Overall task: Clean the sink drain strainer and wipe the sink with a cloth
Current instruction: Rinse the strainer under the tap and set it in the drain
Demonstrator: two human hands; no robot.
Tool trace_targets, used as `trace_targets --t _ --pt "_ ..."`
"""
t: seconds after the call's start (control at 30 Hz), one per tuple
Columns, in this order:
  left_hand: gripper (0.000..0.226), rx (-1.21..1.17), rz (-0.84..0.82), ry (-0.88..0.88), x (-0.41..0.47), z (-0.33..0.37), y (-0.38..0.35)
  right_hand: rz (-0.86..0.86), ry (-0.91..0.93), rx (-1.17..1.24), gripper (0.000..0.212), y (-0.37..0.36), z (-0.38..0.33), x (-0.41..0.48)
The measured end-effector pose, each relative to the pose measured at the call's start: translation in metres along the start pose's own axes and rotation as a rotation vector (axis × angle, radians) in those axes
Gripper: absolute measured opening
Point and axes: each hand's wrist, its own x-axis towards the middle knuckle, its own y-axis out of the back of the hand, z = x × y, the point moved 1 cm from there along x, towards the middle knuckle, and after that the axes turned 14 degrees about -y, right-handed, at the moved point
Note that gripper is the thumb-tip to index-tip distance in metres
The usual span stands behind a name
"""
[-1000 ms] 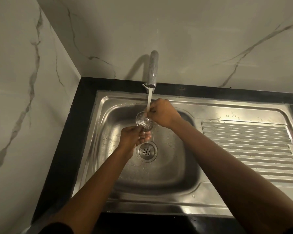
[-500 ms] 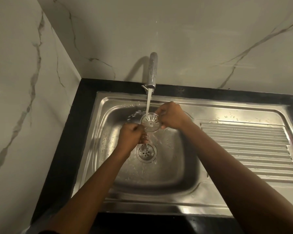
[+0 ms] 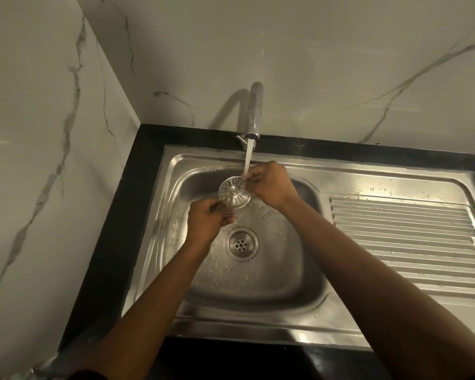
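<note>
The round metal drain strainer (image 3: 234,192) is held over the steel sink basin (image 3: 280,272), just under the running tap (image 3: 254,111). My right hand (image 3: 272,187) grips its upper right rim, and the water stream lands at those fingers. My left hand (image 3: 207,222) is closed at the strainer's lower left edge; whether it grips the rim is hidden by the fingers. The open drain hole (image 3: 241,244) lies below the strainer in the basin floor. No cloth is in view.
A ribbed steel drainboard (image 3: 401,229) extends to the right of the basin. Black countertop (image 3: 113,242) borders the sink at left, back and front. Marble-pattern walls (image 3: 52,133) close in the left side and the back.
The strainer has tilted so its slotted face points toward me and sits slightly left of the stream. My left hand has shifted a little left and stays closed below it.
</note>
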Motion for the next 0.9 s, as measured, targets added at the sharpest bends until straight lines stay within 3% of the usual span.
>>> trace_targets --t 0.23,0.4,0.5,0.63,0.77,0.9 --pt "0.022 0.101 -0.084 -0.118 0.021 0.017 -0.014 0.17 -0.058 0.059 0.013 0.026 0.018 -0.009" --pt "0.009 0.184 -0.015 -0.154 0.044 0.029 -0.009 0.153 -0.114 0.1 0.011 0.031 0.039 -0.025" --pt "0.031 0.213 -0.03 -0.161 0.073 0.04 -0.01 0.165 -0.14 0.098 0.022 0.028 0.054 -0.034" --pt "0.063 0.139 -0.175 -0.127 0.107 0.06 -0.018 0.145 -0.173 0.146 0.025 0.021 0.074 -0.045" --pt "0.069 0.166 -0.261 -0.126 0.12 0.068 -0.029 0.124 -0.188 0.22 0.051 0.015 0.083 -0.052" --pt "0.062 0.145 -0.278 -0.128 0.12 0.062 -0.043 0.109 -0.191 0.302 0.045 0.013 0.084 -0.051"
